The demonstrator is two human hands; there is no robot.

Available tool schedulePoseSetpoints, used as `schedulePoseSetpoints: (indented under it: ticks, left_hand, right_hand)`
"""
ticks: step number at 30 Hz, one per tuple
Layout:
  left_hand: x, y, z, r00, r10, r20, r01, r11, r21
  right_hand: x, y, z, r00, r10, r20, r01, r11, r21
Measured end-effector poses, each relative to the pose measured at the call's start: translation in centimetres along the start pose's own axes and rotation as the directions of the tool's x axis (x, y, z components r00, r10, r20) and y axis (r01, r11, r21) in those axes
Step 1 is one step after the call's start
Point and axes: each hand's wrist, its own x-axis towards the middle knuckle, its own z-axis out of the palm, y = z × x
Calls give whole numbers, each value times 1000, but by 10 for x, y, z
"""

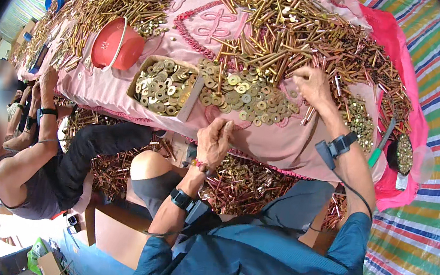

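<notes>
Left hand [214, 137] pinches a small part at the table [285, 145] edge; which part, I cannot tell. Right hand [310, 84], fingers spread, picks among bolts [298, 37]. Washers [247, 94] and bolts remain largely heaped: most work is left.

Wearer's got a blue-teal shirt [270, 264] with the sleeves pushed up, plus dark grey shorts [159, 188]. Both wrists carry a black strap with a small dark box clipped on, left [185, 202] and right [334, 149], each trailing a thin black cable. There's a beaded bracelet [200, 165] on the left too.
</notes>
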Motion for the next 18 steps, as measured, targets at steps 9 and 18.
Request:
schedulePoseSetpoints:
  ticks: [9,18]
  left_hand:
    - [-1,6,25,992,124,13,-123,992,-31]
    - [3,-1,27,992,69,102,-69,998,3]
  right_hand:
    - [4,2,48,952,261,158,-300,893,334]
    - [9,-12,32,850,418,320,-519,565,641]
